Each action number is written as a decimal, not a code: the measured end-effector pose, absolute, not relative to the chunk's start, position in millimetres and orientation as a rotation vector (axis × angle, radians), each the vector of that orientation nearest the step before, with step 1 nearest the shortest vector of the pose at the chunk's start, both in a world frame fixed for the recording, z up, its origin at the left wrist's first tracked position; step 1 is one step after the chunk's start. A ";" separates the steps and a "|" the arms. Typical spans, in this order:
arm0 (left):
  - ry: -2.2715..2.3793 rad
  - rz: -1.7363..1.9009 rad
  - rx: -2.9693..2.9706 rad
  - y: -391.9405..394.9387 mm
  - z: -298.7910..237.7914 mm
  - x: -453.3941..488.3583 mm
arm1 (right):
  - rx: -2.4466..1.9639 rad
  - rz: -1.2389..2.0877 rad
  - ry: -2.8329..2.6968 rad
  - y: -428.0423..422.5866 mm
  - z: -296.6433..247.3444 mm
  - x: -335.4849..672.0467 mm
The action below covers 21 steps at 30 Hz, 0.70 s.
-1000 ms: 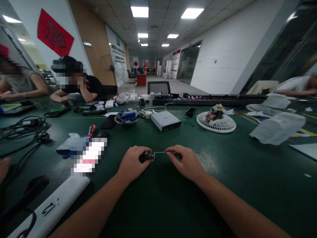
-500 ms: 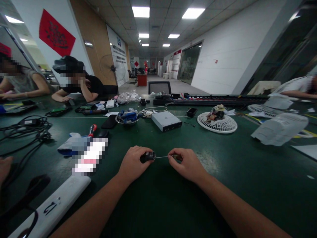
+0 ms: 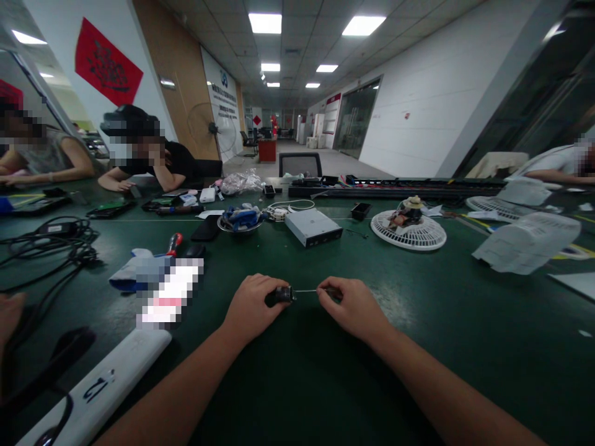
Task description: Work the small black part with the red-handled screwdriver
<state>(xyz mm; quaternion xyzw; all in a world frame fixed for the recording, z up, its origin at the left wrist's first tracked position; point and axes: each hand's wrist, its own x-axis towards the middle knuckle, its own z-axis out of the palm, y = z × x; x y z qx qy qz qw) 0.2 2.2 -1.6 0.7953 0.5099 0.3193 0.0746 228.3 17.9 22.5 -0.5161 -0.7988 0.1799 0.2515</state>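
A long workroom runs away ahead of me under bright ceiling panels, with a red banner on the left wall and a standing fan farther down beside a wood-panelled wall. Across a dark green workbench, a person in a black shirt props their head on one hand; another person sits at the far left, and a third leans at the far right.

My left hand is closed around a small dark cylinder with a shiny metal rim. My right hand pinches a thin metal wire between its fingers, and the wire runs straight across the short gap from the cylinder. Both hands hover just above the bench, close to its near edge, with the cylinder between them on the left side of the wire.

Ahead of my hands lie a silver metal box and a bowl of blue parts. To the left are a red-handled screwdriver and a tangle of black cable. To the right sits a white fan guard.
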 end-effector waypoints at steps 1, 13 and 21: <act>1.541 0.960 2.385 2.3 -1.4 0.2 | -1.407 0.491 -2.194 17.6 22.9 228.2; 1.633 1.051 2.341 3.2 -2.9 -1.1 | -1.568 0.396 -2.283 17.5 23.6 225.7; 1.822 1.238 2.076 8.6 -9.5 -9.4 | -1.372 0.800 -2.199 12.8 12.6 216.1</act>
